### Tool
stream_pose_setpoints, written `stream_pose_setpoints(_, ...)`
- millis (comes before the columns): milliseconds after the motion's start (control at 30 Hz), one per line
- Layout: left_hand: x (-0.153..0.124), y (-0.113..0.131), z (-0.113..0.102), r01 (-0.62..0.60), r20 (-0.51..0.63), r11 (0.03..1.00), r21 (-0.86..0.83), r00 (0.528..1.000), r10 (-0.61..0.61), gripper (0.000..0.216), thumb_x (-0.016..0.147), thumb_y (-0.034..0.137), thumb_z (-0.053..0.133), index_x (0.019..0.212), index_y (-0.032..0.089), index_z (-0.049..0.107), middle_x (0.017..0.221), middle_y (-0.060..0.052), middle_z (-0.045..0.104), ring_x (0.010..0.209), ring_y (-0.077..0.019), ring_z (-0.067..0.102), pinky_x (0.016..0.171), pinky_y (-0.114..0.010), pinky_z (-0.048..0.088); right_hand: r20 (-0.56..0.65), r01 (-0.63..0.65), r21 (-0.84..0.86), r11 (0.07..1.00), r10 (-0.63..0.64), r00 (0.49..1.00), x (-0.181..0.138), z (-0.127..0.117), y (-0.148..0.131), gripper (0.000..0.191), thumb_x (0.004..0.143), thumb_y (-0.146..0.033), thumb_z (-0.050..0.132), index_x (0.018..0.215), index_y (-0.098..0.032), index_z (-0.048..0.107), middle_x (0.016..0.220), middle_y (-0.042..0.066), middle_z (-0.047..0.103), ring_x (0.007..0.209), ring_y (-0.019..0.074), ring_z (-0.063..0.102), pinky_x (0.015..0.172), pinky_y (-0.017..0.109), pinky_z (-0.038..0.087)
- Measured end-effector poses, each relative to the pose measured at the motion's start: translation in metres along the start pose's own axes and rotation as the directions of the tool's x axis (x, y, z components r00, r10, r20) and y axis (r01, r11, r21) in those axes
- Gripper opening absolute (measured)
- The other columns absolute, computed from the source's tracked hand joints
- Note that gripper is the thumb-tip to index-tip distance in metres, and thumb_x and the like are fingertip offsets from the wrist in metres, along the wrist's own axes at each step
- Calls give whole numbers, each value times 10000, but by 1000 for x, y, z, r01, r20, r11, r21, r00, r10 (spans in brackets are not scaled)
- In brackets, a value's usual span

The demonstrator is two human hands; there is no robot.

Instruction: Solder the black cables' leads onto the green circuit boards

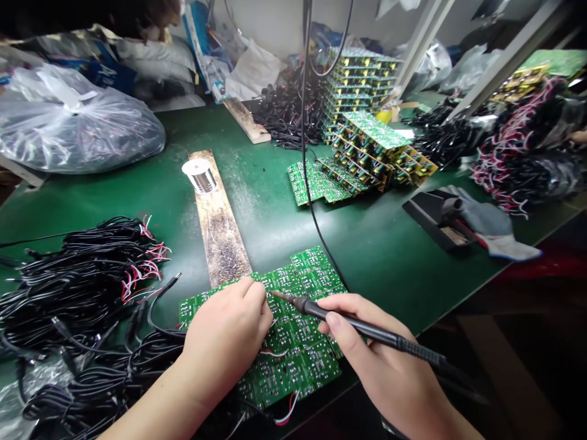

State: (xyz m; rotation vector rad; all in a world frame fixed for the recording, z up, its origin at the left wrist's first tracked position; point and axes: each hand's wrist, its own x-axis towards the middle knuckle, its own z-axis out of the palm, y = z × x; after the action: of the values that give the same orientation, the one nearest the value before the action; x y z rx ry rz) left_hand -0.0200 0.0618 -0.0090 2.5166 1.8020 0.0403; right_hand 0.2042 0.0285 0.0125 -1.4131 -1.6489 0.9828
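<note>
My right hand (380, 354) grips a black soldering iron (358, 325) like a pen. Its tip points left at the green circuit boards (302, 360), close to the fingers of my left hand. Curled over the boards, my left hand (229, 324) is closed, and what its fingers pinch is hidden beneath it. A short red and white wire end (275, 352) shows just below that hand. Another red and white wire end (290, 410) lies at the near edge of the boards.
A solder spool (202, 176) stands on a scorched wooden board (222, 238). Black cables (77, 275) are heaped at left. Stacked circuit boards (362, 146) are at the back. At right lie a glove (486, 217) and a black holder (426, 214). A cord (303, 122) hangs down centrally.
</note>
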Motion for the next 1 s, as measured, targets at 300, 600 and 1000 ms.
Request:
stream_pose_setpoints(300, 1, 0, 1, -8, 5, 1000, 5, 1000, 8, 208, 994, 241, 433, 799, 226, 503, 792, -17, 572, 696, -184, 548, 641, -338, 375, 20, -28, 8, 1000, 28, 999, 1, 0, -2, 133, 1017, -316, 562, 1083, -294, 675, 893, -33, 729, 786, 116, 706, 668, 205, 571)
stream_pose_setpoints(600, 2, 0, 1, -15, -6, 1000, 12, 1000, 15, 206, 989, 233, 435, 794, 228, 501, 790, -14, 566, 688, -188, 546, 634, -345, 358, -73, 44, -71, 997, -49, 996, -5, -3, 0, 186, 987, -288, 603, 1153, -328, 678, 1007, -23, 760, 885, 143, 753, 808, 255, 620)
stream_pose_setpoints(1000, 0, 0, 0, -9, 4, 1000, 13, 1000, 8, 211, 990, 234, 430, 789, 225, 497, 790, -18, 572, 696, -185, 547, 640, -340, 364, -103, 51, -59, 997, -57, 993, -6, -2, -1, 169, 994, -279, 593, 1135, -295, 684, 959, -10, 769, 829, 150, 768, 771, 254, 644)
